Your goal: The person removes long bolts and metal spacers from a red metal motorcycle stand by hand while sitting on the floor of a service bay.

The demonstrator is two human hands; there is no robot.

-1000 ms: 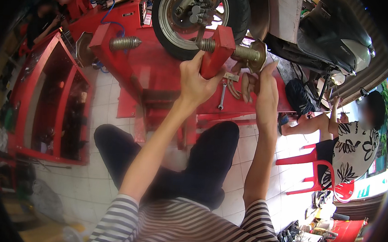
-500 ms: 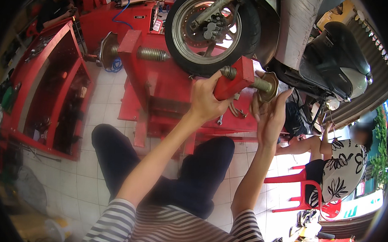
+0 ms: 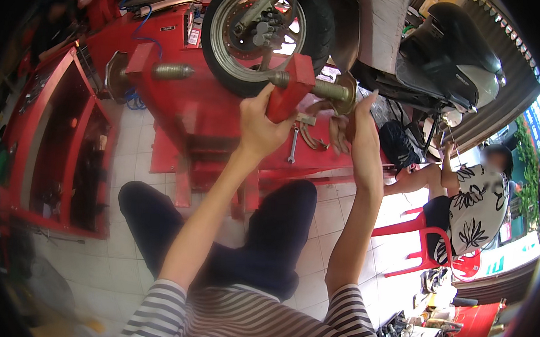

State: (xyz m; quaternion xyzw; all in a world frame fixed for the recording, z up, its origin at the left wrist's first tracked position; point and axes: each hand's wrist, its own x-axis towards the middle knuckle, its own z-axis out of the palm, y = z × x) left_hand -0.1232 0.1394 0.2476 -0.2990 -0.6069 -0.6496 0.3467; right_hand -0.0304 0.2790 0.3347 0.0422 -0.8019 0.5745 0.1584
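My left hand [image 3: 261, 126] is closed around the red steel upright [image 3: 300, 78] of a wheel clamp. A threaded screw [image 3: 323, 89] passes through this upright and ends in a brass-coloured hand knob [image 3: 348, 92]. Against the knob's outer side rests my right hand [image 3: 363, 137], its fingers stretched and apart, the lower ones slightly blurred. The opposite clamp upright [image 3: 142, 64] carries a second screw [image 3: 172, 71] with its own knob [image 3: 113, 78]. Just beyond the clamp stands a scooter's front wheel [image 3: 217, 50]; the two screw tips point toward each other in front of it.
An open-end wrench [image 3: 294, 146] lies on the red lift platform [image 3: 223, 120]. To the left stands a red metal cabinet [image 3: 101, 187]. At right a person in a patterned shirt [image 3: 472, 206] sits on a red plastic chair [image 3: 428, 238]. The scooter body [image 3: 381, 34] rises at the back.
My right hand's fingers have loosened from round the knob and stretched out along it. The left hand keeps its grip on the upright. The whole view has shifted, moving the clamp leftward in the picture.
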